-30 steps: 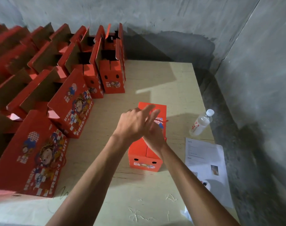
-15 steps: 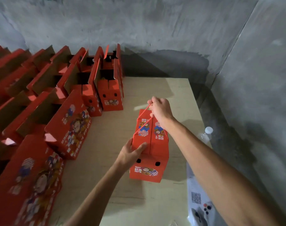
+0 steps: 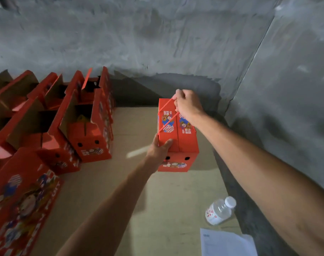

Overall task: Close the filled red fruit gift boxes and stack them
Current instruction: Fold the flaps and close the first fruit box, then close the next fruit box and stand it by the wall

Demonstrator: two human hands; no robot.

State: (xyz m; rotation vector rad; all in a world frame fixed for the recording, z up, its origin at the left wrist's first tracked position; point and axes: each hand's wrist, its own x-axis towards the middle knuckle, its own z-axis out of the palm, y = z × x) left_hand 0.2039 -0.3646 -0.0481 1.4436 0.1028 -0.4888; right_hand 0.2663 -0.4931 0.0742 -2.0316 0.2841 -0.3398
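The right hand (image 3: 188, 106) pinches the cord handle (image 3: 166, 122) of a closed red box (image 3: 187, 141), held above the counter (image 3: 157, 200) near its far right corner. The left hand (image 3: 159, 150) grips the box's near left edge. Open boxes (image 3: 87, 137) line the counter's left side.

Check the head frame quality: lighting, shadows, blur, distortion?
Head view: dim, light coming from one side; the closed box throws a hard shadow on the wall behind; a bright streak lies on the table. Left hand and right hand fairly sharp, forearms softly blurred; open boxes smeared at the left edge. Wide-angle bends the wall corner.
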